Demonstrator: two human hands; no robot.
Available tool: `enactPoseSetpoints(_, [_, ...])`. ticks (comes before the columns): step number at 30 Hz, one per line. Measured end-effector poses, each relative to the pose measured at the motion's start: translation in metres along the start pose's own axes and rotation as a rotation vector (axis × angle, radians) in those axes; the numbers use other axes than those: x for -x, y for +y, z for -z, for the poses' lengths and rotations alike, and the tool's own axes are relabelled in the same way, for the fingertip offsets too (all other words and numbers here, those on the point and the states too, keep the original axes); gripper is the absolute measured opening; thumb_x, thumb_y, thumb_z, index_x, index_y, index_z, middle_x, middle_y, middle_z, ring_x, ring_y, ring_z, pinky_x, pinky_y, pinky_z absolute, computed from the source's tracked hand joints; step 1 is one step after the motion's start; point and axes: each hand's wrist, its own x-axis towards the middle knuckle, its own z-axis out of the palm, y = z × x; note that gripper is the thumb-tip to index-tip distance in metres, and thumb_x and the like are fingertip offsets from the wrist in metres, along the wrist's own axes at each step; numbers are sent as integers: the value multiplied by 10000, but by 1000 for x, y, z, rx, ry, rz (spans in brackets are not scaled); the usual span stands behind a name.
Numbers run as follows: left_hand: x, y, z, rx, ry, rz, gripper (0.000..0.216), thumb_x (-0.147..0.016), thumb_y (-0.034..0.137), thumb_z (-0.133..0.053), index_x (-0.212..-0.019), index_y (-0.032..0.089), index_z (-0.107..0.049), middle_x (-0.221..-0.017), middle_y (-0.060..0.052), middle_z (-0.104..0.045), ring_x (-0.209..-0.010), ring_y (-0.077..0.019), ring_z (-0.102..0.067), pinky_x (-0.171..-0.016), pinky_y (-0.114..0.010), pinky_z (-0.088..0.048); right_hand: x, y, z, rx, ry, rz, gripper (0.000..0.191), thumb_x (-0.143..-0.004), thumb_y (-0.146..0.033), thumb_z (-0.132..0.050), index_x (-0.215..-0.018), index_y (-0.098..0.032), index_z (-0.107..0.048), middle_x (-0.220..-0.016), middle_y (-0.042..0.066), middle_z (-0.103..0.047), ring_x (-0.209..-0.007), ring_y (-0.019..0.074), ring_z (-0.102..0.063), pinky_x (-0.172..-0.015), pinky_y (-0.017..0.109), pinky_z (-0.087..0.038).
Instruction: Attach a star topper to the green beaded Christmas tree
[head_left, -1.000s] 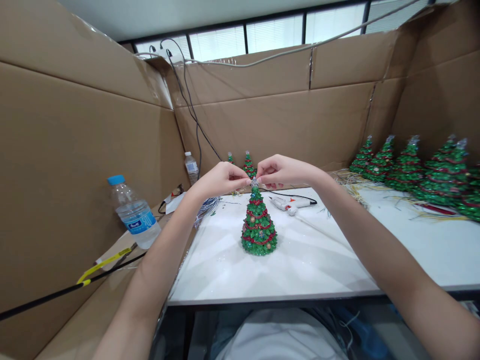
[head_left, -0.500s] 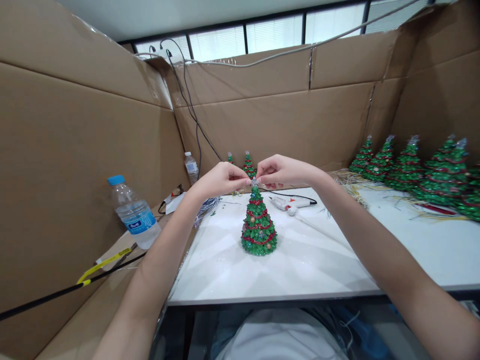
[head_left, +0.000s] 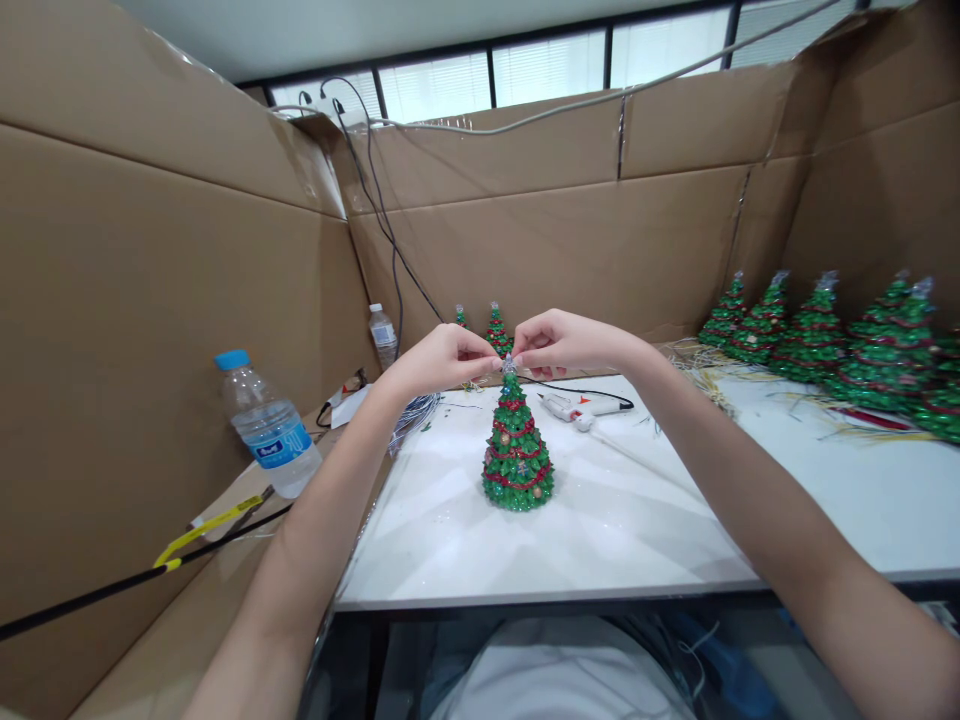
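Note:
A small green Christmas tree point(head_left: 517, 450) with red garland rings stands upright on the white table point(head_left: 600, 530). At its tip sits a small silver topper point(head_left: 509, 364). My left hand point(head_left: 442, 360) pinches the topper from the left, fingers closed. From the right, my right hand point(head_left: 562, 342) pinches the same topper with its fingers closed too. Both hands meet just above the tree's tip.
A white glue gun point(head_left: 581, 408) lies behind the tree with its black cord. Several finished trees point(head_left: 817, 325) line the right side; two more point(head_left: 495, 328) stand at the back. A water bottle point(head_left: 266, 425) stands at left, another point(head_left: 382, 335) farther back. Cardboard walls point(head_left: 150, 300) surround the table.

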Motion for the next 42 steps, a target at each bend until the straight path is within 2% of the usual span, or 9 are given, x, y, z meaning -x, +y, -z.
enactPoseSetpoints(42, [1,0,-1,-14,2,-4,343,-824,386,-584,-726,88,-723,-559,8,-473,-532,-72,-358,-469,-188,-276,1,0,0,5,6,-8,68,-781,-230,-603,-756,-170,-580,-594,-30,-577,-513,72,-497,-484,195,-393])
